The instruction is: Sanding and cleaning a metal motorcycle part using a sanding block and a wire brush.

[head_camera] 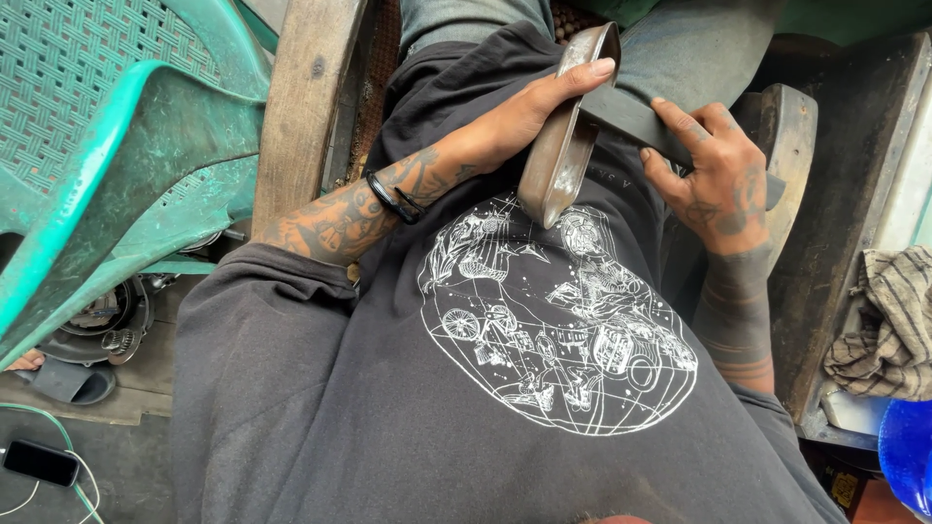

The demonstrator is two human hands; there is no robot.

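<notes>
One metal tray (566,136) is in hand: an oblong, dull grey pan seen edge-on, held tilted over the lap against the black printed sweatshirt (505,388). One dark flat bar (631,121) lies across the tray's rim.

The left hand (519,112) is closed around the tray's long side. Its fingers extend along the far edge, with one fingertip (602,68) resting near the upper end of the rim; the grip is narrow, fitted to the tray wall. One black band (393,199) sits on that wrist.

The right hand (714,170) is curled over the dark bar, just beside the tray. Thumb and fingers press on the bar's upper face; the hand is partly closed on it. The bar's far end passes under the palm and cannot be traced.

To the right of the right hand: one striped cloth (888,320) and one blue glossy object (908,456). To the left of the left hand: one green plastic chair (107,146), one wooden post (301,97), and one phone (41,462) on the floor.
</notes>
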